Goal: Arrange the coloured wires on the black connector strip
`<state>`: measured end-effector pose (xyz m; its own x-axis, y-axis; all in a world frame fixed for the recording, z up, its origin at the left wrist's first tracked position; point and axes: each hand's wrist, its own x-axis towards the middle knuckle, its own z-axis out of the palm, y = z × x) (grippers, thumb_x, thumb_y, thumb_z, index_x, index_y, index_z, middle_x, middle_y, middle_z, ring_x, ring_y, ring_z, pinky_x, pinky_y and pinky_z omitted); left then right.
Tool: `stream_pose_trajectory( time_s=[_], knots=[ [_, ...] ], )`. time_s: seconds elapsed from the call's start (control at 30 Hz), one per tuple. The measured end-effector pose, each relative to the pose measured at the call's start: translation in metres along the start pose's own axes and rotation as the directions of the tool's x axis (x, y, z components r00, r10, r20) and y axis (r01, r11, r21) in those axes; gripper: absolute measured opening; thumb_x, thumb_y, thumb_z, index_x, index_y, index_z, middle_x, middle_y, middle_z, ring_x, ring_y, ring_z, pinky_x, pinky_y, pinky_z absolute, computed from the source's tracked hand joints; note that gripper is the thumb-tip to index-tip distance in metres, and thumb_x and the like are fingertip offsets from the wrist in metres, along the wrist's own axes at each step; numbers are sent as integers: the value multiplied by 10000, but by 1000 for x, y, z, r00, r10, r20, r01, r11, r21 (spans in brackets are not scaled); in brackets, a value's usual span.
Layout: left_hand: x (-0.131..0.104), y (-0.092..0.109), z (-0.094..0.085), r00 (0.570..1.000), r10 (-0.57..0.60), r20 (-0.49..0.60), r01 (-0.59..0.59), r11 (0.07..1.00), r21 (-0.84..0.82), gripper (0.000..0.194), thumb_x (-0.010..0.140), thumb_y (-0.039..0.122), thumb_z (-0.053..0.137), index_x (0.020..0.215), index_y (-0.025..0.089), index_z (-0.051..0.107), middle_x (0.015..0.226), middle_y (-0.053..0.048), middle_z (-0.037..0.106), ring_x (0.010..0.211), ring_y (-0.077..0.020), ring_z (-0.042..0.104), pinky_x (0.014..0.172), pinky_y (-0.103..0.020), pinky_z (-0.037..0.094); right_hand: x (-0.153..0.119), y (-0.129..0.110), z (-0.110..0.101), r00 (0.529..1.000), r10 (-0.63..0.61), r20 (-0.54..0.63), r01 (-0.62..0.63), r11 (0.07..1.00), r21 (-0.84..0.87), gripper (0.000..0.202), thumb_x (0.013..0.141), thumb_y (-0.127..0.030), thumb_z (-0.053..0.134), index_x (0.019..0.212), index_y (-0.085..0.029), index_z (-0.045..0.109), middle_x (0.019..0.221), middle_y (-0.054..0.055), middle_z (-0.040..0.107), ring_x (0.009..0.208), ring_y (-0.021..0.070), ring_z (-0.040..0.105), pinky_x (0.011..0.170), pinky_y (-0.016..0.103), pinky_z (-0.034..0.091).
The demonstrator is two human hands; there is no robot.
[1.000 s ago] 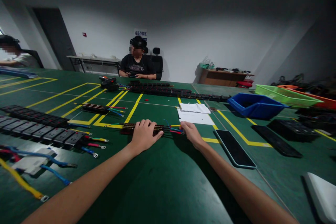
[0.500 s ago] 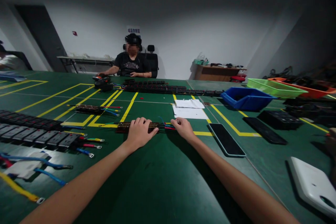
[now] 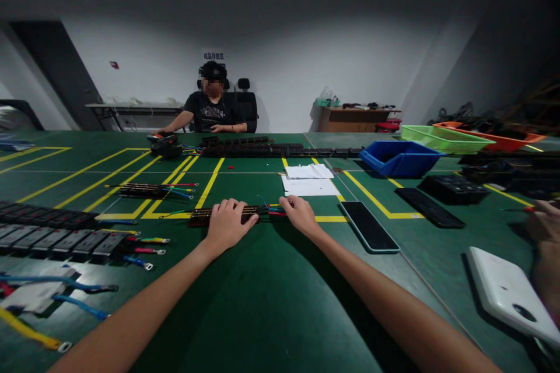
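Note:
My left hand [image 3: 228, 222] lies over a dark strip with brass-coloured bars [image 3: 199, 216], its fingers curled across the top and the thumb along the near side. Red, blue and green wires [image 3: 275, 209] come out of the strip's right end. Around these wires my right hand [image 3: 299, 214] is closed, thumb and fingers together; its fingertips partly hide the wire ends. Farther back on the left lies a similar brass-barred strip [image 3: 142, 190], with coloured wires ending in ring lugs.
Black socket strips [image 3: 94, 245] with lugged wires lie at left. To the right are a phone [image 3: 370, 226], a white device [image 3: 510, 291], a blue bin [image 3: 400, 160] and another person's hand [image 3: 549, 222]. White papers [image 3: 310, 185] lie ahead. A co-worker [image 3: 214, 106] sits across the table.
The view has shifted slightly. Both my hands stay on the strip and its wires with little movement. Another person's hand has come further into view at the right edge.

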<state>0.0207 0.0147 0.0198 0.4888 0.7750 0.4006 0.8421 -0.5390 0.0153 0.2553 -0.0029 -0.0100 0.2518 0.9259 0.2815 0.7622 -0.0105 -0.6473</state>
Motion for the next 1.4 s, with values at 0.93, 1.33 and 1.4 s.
stream_pose_trajectory(
  time_s=[0.93,1.33,1.4],
  knots=[
    [1,-2,0,1000,0,29,0,1000,-27,531,960,618,420,1115,188,689,1089,-120,654,1019,-294,558,873,-430,396,5,12,5,995,-86,-53,97,964,248,488,978,-486,331,674,-208,592,686,31,652,678,182,575,631,271,335],
    [-1,-3,2,1000,4,9,-3,999,-36,543,961,627,410,1134,192,685,1094,-120,649,1016,-291,557,875,-434,397,-2,4,3,991,-106,-81,118,979,164,442,932,-574,452,685,-214,519,658,-3,567,630,157,498,603,255,308],
    [-1,-3,2,1000,5,5,-5,999,-40,543,963,627,405,1131,193,686,1090,-120,649,1013,-291,556,874,-432,396,-1,5,4,991,-101,-83,111,985,132,391,918,-530,472,694,-216,528,673,5,581,638,160,506,602,257,307]
  ],
)
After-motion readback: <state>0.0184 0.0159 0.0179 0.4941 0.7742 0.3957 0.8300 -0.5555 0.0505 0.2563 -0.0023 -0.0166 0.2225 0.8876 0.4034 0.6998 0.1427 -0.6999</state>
